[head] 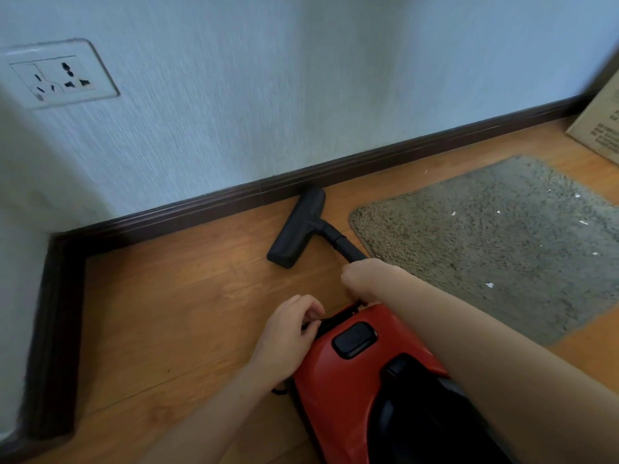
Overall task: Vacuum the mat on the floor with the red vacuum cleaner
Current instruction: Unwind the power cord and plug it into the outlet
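Red vacuum cleaner [361,373] sits bottom centre; my left hand [288,333] pinches its front edge, my right hand [365,279] grips the black tube [345,246]. Mat [502,242], centre right, untouched; nozzle [298,226] may snag its edge.

A wooden plank floor [174,306] runs up to a dark skirting board. On it lie a grey shaggy mat [495,242] flecked with white scraps, a black floor nozzle [298,226] just left of the mat, the red vacuum cleaner [361,373], and a cardboard box [599,122] beyond the mat.
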{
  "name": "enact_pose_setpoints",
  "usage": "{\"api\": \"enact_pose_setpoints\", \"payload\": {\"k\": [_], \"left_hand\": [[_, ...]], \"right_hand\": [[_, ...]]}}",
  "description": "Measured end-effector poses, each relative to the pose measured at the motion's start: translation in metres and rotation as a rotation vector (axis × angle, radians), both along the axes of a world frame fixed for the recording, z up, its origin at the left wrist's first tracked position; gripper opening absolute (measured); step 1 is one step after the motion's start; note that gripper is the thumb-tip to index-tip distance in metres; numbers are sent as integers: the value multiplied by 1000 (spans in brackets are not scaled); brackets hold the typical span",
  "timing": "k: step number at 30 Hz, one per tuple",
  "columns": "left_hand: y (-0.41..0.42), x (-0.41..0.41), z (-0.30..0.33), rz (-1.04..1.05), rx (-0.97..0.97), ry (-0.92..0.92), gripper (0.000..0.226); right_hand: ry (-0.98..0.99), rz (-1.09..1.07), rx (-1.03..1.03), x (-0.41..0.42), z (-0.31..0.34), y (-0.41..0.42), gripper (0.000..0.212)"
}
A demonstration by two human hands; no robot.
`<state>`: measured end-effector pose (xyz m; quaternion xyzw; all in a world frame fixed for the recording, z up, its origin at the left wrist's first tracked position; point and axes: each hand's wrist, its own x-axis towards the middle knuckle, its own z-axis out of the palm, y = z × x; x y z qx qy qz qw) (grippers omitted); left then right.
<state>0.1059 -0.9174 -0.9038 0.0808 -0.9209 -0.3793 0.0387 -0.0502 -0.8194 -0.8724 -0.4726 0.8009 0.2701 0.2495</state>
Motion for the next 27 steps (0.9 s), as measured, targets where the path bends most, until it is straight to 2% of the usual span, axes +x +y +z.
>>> {"api": "enact_pose_setpoints", "payload": {"k": [4, 8, 12, 15, 18, 21, 23, 27], "left_hand": [[0, -1, 5, 43, 47, -11, 18], [4, -6, 13, 103, 128, -19, 11], [6, -8, 20, 160, 85, 0, 15], [5, -9, 29, 215, 126, 20, 17], [3, -8, 40, 237, 217, 10, 16], [0, -4, 54, 268, 349, 15, 11], [-3, 1, 64, 313, 487, 10, 14], [-11, 11, 84, 404, 662, 14, 15]], "right_hand": [[-27, 33, -125, -1, 4, 11, 25], [-72, 20, -350, 3, 20, 25, 18], [-20, 62, -561, 13, 35, 29, 21], [44, 69, -715, 25, 42, 29, 23], [79, 80, -919, 36, 46, 26, 16], [91, 107, -1055, 45, 49, 20, 28], [40, 113, -1112, 54, 57, 15, 23], [-98, -127, -1256, 72, 76, 2, 21]]}}
